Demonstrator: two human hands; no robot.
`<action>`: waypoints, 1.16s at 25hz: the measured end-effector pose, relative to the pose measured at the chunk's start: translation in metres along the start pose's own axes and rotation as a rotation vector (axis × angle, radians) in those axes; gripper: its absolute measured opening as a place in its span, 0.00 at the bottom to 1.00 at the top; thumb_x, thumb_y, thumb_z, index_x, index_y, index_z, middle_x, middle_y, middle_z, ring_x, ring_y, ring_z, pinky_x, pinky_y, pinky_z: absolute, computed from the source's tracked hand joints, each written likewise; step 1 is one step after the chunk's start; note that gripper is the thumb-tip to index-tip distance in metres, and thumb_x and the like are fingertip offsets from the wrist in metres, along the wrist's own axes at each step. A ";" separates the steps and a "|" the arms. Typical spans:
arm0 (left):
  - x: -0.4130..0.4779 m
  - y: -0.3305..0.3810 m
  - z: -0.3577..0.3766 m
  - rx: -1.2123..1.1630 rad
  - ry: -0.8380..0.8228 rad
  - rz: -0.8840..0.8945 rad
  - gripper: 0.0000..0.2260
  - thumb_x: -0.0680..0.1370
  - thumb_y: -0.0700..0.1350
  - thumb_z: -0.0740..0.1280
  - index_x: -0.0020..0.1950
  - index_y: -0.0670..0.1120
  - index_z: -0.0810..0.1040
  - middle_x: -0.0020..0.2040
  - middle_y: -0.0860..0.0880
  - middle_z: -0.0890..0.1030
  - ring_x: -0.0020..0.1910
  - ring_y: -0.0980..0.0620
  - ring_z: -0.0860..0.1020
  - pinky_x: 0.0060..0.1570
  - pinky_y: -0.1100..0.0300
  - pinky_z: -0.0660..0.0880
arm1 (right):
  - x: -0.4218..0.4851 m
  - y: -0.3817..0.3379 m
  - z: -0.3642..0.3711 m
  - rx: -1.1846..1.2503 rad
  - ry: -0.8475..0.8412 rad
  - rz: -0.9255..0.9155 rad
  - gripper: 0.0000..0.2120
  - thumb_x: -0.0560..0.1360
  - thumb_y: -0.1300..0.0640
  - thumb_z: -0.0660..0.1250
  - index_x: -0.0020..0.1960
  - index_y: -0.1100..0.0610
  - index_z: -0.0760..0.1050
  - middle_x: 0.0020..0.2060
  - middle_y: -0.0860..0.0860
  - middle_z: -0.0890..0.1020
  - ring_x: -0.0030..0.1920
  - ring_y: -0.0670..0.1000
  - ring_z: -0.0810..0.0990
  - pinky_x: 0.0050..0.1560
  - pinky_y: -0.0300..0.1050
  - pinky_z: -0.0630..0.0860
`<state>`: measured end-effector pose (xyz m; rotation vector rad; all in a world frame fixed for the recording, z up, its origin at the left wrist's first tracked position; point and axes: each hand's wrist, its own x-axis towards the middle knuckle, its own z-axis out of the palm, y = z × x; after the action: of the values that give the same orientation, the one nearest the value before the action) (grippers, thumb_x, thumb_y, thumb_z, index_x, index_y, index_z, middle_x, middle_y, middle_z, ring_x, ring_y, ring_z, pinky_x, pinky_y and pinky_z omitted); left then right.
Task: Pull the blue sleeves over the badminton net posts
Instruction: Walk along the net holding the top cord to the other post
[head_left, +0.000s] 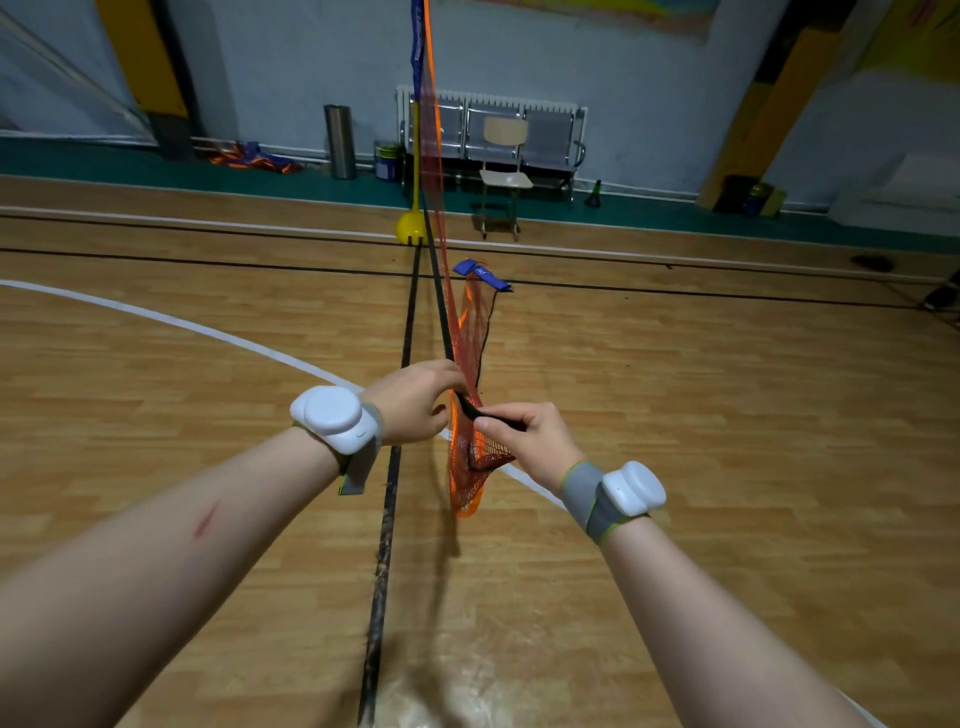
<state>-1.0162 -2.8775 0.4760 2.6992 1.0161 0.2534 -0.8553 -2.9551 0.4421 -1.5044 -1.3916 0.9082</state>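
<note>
An orange badminton net (434, 156) runs from the far yellow post (415, 156) on its yellow base (410, 226) towards me, its near end hanging bunched below my hands. My left hand (415, 402) grips the net's black edge band (470, 408). My right hand (524, 441) pinches the same band just right of it. A blue sleeve (417, 41) covers the top of the far post. Another blue sleeve (480, 274) lies loose on the floor at the net's far side.
A black court line (387, 519) runs along the wooden floor under the net. A chair (504, 171) and a metal bench (550, 135) stand by the back wall, with a steel bin (340, 140) and paint cans (385, 161) to the left.
</note>
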 end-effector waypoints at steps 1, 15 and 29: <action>0.001 0.004 0.000 -0.031 -0.004 0.013 0.15 0.75 0.39 0.62 0.62 0.46 0.74 0.63 0.50 0.74 0.61 0.52 0.73 0.59 0.62 0.70 | 0.002 0.003 -0.001 -0.009 -0.008 0.006 0.09 0.73 0.59 0.68 0.53 0.59 0.81 0.47 0.55 0.84 0.48 0.51 0.80 0.54 0.49 0.76; 0.004 0.034 -0.017 -0.270 0.158 -0.227 0.03 0.72 0.36 0.63 0.39 0.40 0.75 0.43 0.47 0.75 0.44 0.48 0.73 0.45 0.55 0.71 | -0.003 0.060 -0.040 -0.114 -0.121 0.097 0.08 0.70 0.61 0.72 0.37 0.56 0.72 0.34 0.50 0.77 0.35 0.47 0.74 0.34 0.31 0.69; 0.011 0.071 0.017 0.040 -0.024 -0.269 0.05 0.74 0.40 0.61 0.47 0.43 0.76 0.53 0.46 0.77 0.52 0.45 0.76 0.53 0.52 0.74 | -0.051 0.033 -0.085 -0.006 -0.135 -0.038 0.07 0.70 0.63 0.71 0.48 0.63 0.80 0.33 0.47 0.77 0.34 0.41 0.74 0.41 0.36 0.71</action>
<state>-0.9600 -2.9245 0.4811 2.5533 1.3728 0.1510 -0.7705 -3.0154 0.4393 -1.4382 -1.5152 0.9978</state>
